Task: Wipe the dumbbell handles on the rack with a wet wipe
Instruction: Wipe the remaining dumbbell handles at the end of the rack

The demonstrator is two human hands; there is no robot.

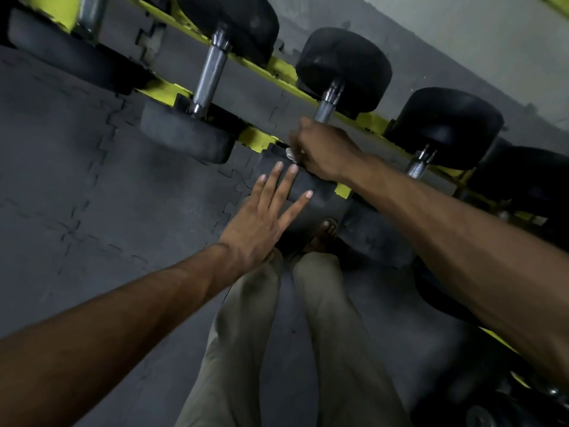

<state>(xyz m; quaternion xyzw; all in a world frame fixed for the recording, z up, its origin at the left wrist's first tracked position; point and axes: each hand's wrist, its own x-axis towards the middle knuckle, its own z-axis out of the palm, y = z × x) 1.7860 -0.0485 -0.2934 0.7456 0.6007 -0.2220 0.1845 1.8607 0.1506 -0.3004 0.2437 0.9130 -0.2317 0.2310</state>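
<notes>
Black dumbbells with steel handles lie across a yellow rack [255, 138]. My right hand [323, 152] is curled around the lower part of the middle dumbbell's handle [326, 107], with a white wet wipe [290, 154] showing at its fingers. My left hand [264, 220] has straight, spread fingers whose tips rest on that dumbbell's near black head [308, 188]. To the left lies another dumbbell with a bare handle [211, 77]. On the right, a third dumbbell's handle [418, 166] is partly hidden behind my right forearm.
Grey interlocking floor mats [77, 186] cover the ground left of the rack. My legs in light trousers [295, 334] and a sandalled foot [323, 234] stand close below the rack. More dark weights [492, 411] sit low at the right. A pale wall [462, 32] runs behind.
</notes>
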